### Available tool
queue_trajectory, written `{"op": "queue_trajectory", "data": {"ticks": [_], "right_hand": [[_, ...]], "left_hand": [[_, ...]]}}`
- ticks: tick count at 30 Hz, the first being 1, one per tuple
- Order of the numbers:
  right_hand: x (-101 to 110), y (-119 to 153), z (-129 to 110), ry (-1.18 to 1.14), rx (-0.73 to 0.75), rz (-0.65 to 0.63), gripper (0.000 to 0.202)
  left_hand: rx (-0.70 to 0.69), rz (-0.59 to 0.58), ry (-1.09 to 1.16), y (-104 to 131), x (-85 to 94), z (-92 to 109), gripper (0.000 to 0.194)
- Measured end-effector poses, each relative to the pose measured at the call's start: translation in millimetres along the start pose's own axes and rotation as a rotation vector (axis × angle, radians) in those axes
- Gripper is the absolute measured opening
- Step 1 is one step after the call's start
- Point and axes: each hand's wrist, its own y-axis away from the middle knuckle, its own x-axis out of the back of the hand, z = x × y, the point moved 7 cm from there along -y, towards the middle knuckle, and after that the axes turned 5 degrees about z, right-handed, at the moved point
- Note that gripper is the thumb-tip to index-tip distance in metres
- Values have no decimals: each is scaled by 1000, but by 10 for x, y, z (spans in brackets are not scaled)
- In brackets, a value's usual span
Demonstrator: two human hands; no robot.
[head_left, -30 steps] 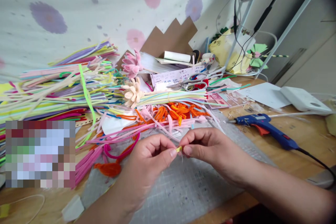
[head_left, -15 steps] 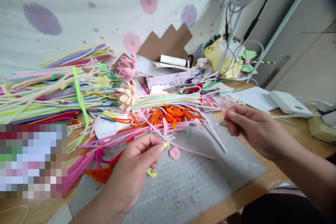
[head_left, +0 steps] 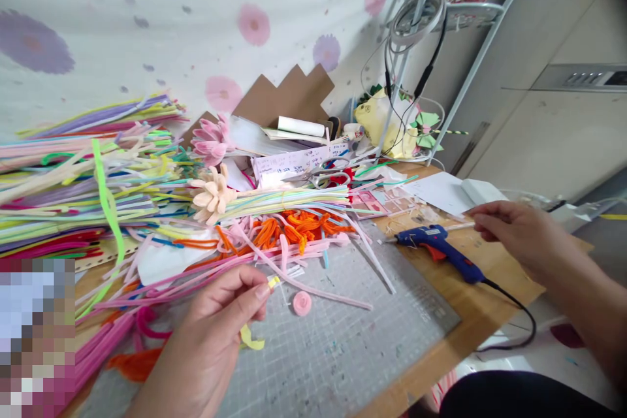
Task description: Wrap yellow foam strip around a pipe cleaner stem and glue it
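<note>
Left fingers (head_left: 263,291) pinch a small yellow strip (head_left: 273,281) over the cutting mat (head_left: 343,339), near a pink coil (head_left: 302,304). The right hand (head_left: 519,228) has moved off, right of the glue gun (head_left: 435,245), fingers close together; whether holding anything, I cannot tell. Two-handed work on the strip seems paused.

On our wooden table (head_left: 490,252) lie a grey gridded cutting mat (head_left: 353,353) beneath the pinch of our left hand (head_left: 220,320), heaped colourful fuzzy stems (head_left: 59,228) to the left of and beyond that grip, and, left of our right hand (head_left: 512,235), a blue glue gun (head_left: 455,258) and white paper (head_left: 435,192).
</note>
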Motion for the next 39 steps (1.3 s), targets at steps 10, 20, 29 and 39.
{"op": "queue_trajectory", "data": {"ticks": [10,20,29,39], "right_hand": [[-972,607,-740,-228,-49,-460,26],[-1393,492,-1611,349,623,-311,20],[-2382,-480,-2148,887,728,-420,28],[-2332,-647,-2230,999,709,-308,31]], "left_hand": [[94,-242,-84,116,-240,-87,22],[39,-106,-6,76,-137,-39,18],[-43,193,188,-59,141,20,10],[-22,124,184,-80,111,-54,14]]}}
